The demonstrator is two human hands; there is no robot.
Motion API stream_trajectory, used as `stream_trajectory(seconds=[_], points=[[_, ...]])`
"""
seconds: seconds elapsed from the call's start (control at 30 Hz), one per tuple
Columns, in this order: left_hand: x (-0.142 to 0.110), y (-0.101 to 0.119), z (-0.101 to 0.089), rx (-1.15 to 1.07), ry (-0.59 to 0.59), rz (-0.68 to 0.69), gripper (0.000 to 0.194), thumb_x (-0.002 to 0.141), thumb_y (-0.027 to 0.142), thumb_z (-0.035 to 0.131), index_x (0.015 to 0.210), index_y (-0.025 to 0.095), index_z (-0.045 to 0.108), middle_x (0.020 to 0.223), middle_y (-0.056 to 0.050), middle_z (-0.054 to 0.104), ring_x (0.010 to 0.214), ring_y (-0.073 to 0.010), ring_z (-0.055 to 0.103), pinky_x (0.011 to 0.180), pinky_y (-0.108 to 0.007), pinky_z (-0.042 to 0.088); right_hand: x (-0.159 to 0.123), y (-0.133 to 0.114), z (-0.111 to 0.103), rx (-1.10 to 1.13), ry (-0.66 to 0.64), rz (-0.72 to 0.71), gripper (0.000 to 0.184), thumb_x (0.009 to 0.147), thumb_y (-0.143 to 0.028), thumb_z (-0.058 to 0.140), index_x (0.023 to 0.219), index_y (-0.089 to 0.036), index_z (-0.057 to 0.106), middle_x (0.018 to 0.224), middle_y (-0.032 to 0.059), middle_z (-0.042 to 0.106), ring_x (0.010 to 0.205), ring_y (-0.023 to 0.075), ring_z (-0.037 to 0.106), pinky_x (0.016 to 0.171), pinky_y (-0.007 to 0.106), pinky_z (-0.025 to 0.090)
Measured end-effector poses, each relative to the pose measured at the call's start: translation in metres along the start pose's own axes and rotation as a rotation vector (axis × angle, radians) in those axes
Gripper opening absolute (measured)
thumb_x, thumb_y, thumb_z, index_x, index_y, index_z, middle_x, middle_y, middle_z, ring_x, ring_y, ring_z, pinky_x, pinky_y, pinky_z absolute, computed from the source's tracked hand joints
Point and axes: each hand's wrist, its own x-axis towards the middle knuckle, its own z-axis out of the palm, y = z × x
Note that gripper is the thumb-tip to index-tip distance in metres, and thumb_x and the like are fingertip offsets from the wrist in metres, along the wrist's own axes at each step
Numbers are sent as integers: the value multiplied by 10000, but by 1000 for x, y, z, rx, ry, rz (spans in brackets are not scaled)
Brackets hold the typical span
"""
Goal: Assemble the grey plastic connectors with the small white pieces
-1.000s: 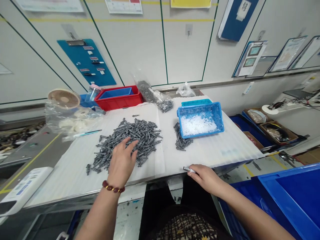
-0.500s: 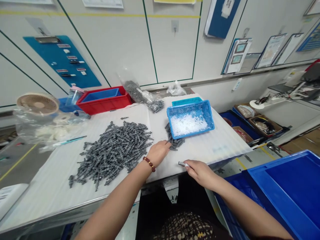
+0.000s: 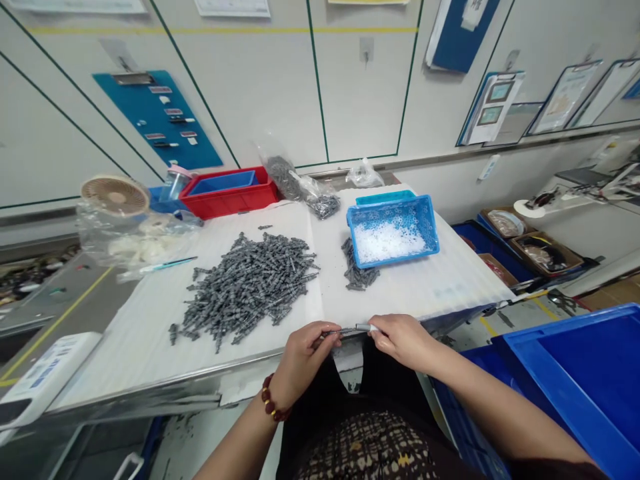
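Observation:
My left hand, with a beaded bracelet at the wrist, pinches a thin grey ribbed piece at the table's front edge. In my right hand is a small pen-like tool with a white body and a grey metallic end. The tool's end meets the grey piece's tip; whether they are joined is too small to tell. A large heap of similar grey pieces lies to the left. Beyond my hands, a smaller heap lies beside a tilted blue bin holding small white translucent rings.
Along the back stand a red bin, a bag of grey parts and a beige fan. A plastic bag and a blue pen-like stick lie at left. Large blue crates stand close on my right.
My left hand has come back from the smaller heap to the table edge with a grey piece, meeting the tool. My right hand has barely moved; the view has shifted slightly left.

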Motion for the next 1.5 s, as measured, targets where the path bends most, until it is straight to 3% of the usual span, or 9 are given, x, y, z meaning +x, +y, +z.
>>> stream_trajectory(seconds=[0.2, 0.4, 0.53, 0.7, 0.8, 0.93, 1.03, 1.33, 1.5], points=[[-7, -2, -5, -8, -21, 31, 162, 865, 255, 508, 897, 173, 645, 758, -31, 708, 655, -135, 682, 613, -206, 552, 2, -19, -6, -83, -71, -38, 165, 865, -205, 443, 754, -181, 562, 662, 1, 573, 588, 127, 458, 541, 243, 204], [-10, 0, -2, 148, -14, 195, 178, 877, 279, 516, 917, 184, 661, 764, -33, 714, 696, -144, 679, 669, -230, 549, 2, -29, -2, -129, -66, -105, 154, 863, -215, 455, 776, -173, 574, 702, 14, 613, 606, 131, 496, 541, 252, 192], [-14, 6, -1, 255, 4, 241, 216, 888, 311, 497, 922, 191, 673, 787, -42, 718, 724, -155, 678, 709, -255, 548, 2, -31, 4, -147, -36, -65, 189, 866, -270, 470, 748, -177, 586, 681, 14, 626, 609, 135, 526, 532, 253, 187], [-19, 7, 3, 272, -20, 239, 229, 891, 307, 490, 925, 178, 676, 816, -58, 725, 736, -164, 680, 711, -262, 547, 1, -35, 11, -220, 4, 65, 343, 846, -457, 494, 681, -179, 608, 656, 50, 642, 641, 177, 567, 528, 266, 190], [-20, 4, 3, 233, -29, 207, 223, 885, 306, 502, 954, 181, 674, 803, -54, 725, 741, -168, 678, 730, -272, 540, -1, -34, 11, -201, 2, 98, 376, 844, -493, 486, 690, -175, 616, 673, 61, 647, 647, 183, 564, 535, 261, 215], [-20, 2, -2, 118, -115, 97, 265, 899, 308, 468, 1066, 193, 638, 778, -43, 707, 714, -157, 667, 695, -258, 533, -3, -28, 6, -12, -53, -57, 185, 874, -263, 446, 835, -197, 613, 754, 18, 647, 653, 145, 536, 554, 234, 250], [-20, 1, -5, 35, -165, -9, 261, 903, 310, 444, 1024, 201, 648, 812, -42, 693, 695, -144, 661, 669, -246, 534, -5, -22, 6, 84, -92, -163, 179, 841, -155, 428, 887, -191, 597, 792, 14, 635, 673, 139, 520, 579, 223, 277], [-24, 3, -5, -77, -210, -144, 232, 883, 326, 462, 963, 191, 633, 794, -31, 689, 695, -144, 663, 654, -244, 540, -4, -20, 14, 23, -104, -156, 145, 843, -188, 457, 787, -179, 590, 748, 14, 626, 652, 137, 516, 561, 228, 257], [-26, 8, -3, -138, -249, -190, 230, 886, 334, 453, 965, 195, 618, 822, -39, 697, 734, -156, 669, 676, -258, 545, -4, -25, 18, -103, -41, -90, 235, 861, -291, 476, 692, -174, 590, 672, 16, 637, 606, 136, 534, 532, 256, 199]])
